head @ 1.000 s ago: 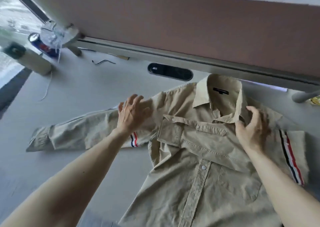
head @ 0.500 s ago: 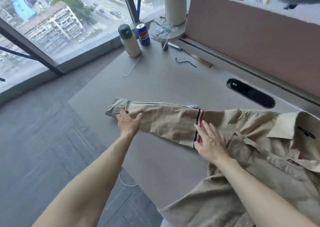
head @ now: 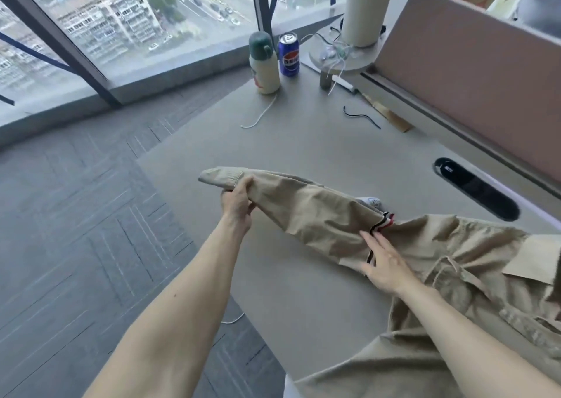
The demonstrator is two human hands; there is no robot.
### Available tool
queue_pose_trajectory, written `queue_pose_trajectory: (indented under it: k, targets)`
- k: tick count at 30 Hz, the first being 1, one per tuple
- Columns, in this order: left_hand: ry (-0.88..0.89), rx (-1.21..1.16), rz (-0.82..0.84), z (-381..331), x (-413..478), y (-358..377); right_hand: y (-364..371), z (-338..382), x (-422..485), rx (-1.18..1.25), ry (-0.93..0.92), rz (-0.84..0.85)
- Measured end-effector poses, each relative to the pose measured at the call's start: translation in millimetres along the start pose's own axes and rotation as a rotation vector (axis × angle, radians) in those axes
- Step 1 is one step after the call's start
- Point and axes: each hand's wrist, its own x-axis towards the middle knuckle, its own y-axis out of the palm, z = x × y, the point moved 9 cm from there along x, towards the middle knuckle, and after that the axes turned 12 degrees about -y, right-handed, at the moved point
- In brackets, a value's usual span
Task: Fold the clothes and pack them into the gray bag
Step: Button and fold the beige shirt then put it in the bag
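A khaki shirt [head: 449, 261] lies spread on the grey table [head: 303, 142], collar to the right. Its long sleeve [head: 303, 212] stretches left, marked by a red, white and black striped band [head: 383, 222] near the shoulder. My left hand [head: 238, 202] grips the sleeve close to the cuff and holds that end raised off the table. My right hand [head: 384, 264] lies flat, fingers spread, pressing the sleeve down just below the striped band. No gray bag is in view.
At the table's far corner stand a cream bottle with a green cap [head: 263, 64] and a blue can [head: 289, 54]. A white cord [head: 261, 114], a black wire [head: 361, 117] and a round lamp base [head: 343, 54] lie nearby. A brown partition [head: 485, 64] lines the right side. Floor drops off left.
My left hand has closed on the sleeve near the cuff and lifted it off the table. My right hand stays pressed by the striped band.
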Motion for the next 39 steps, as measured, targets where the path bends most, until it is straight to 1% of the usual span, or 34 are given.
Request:
queue_pose_trajectory:
  k: [4, 5, 7, 9, 11, 12, 14, 17, 18, 20, 21, 22, 23, 24, 27, 28, 30, 31, 32, 34, 35, 36, 37, 38, 39]
  targets:
    - [0.164, -0.023, 0.225, -29.9, -62.8, 48.5, -31.4, 16.1, -12.7, 0.231, -0.028, -0.151]
    - [0.231, 0.03, 0.285, -34.8, -84.3, 66.9, -43.9, 21.5, -19.8, 0.338, -0.026, -0.202]
    - [0.388, 0.208, 0.397, -36.7, -132.8, 110.0, -69.0, 31.8, -37.4, 0.633, -0.038, -0.271]
    - [0.59, 0.425, 0.565, -28.0, -186.7, 160.2, -95.3, 42.9, -59.8, 0.883, -0.081, -0.314]
    - [0.798, 0.68, 0.727, -1.5, -238.4, 206.6, -121.9, 46.9, -87.6, 1.149, -0.112, -0.365]
    - [0.87, 0.802, 0.782, 14.7, -261.6, 225.4, -134.4, 43.8, -103.0, 1.297, -0.123, -0.399]
    - [1.029, 0.963, 0.931, 52.9, -309.5, 255.1, -158.7, 30.2, -137.7, 1.547, -0.154, -0.476]
    - [1.225, 1.164, 1.174, 131.9, -356.6, 277.8, -178.9, -8.5, -198.4, 1.765, -0.17, -0.555]
    - [1.26, 1.239, 1.215, 160.2, -363.1, 281.0, -178.9, -21.7, -218.4, 1.832, -0.186, -0.536]
    - [1.332, 1.37, 1.237, 211.7, -380.4, 282.6, -177.4, -38.1, -259.5, 1.96, -0.271, -0.497]
    - [1.369, 1.408, 1.256, 233.6, -395.0, 281.6, -175.3, -46.7, -278.9, 1.954, -0.283, -0.508]
    - [1.405, 1.431, 1.287, 254.3, -410.0, 280.4, -167.9, -64.0, -296.5, 1.873, -0.204, -0.569]
    - [1.433, 1.455, 1.322, 275.4, -421.1, 279.8, -159.1, -83.0, -313.0, 1.756, -0.071, -0.653]
    - [1.428, 1.502, 1.363, 296.9, -426.9, 278.8, -147.2, -104.5, -327.9, 1.658, 0.069, -0.743]
    - [1.326, 1.726, 1.461, 349.9, -416.8, 270.1, -116.8, -160.9, -363.1, 1.465, 0.335, -0.994]
    - [1.323, 1.763, 1.474, 357.2, -411.5, 265.0, -105.3, -178.1, -372.4, 1.426, 0.401, -1.043]
    - [1.381, 1.708, 1.436, 350.1, -402.3, 256.2, -82.7, -211.1, -388.6, 1.404, 0.48, -1.121]
    - [1.422, 1.652, 1.355, 337.1, -392.7, 252.9, -71.8, -223.8, -395.9, 1.402, 0.518, -1.144]
    - [1.45, 1.614, 1.237, 322.5, -375.6, 250.0, -64.0, -232.6, -403.3, 1.389, 0.537, -1.161]
    - [1.429, 1.63, 0.932, 290.0, -325.9, 243.1, -51.4, -245.6, -412.8, 1.367, 0.541, -1.161]
    - [1.367, 1.673, 0.789, 275.7, -298.3, 238.7, -44.8, -251.0, -415.6, 1.362, 0.552, -1.16]
    - [1.27, 1.728, 0.665, 265.4, -271.3, 233.4, -39.1, -256.2, -417.3, 1.352, 0.556, -1.151]
    - [1.138, 1.778, 0.58, 260.3, -247.8, 227.9, -33.6, -261.0, -418.1, 1.348, 0.55, -1.156]
    - [1.015, 1.789, 0.537, 258.4, -231.6, 223.7, -29.8, -265.7, -418.5, 1.334, 0.546, -1.156]
    - [0.939, 1.774, 0.526, 257.4, -223.8, 222.0, -25.6, -271.6, -419.2, 1.313, 0.552, -1.171]
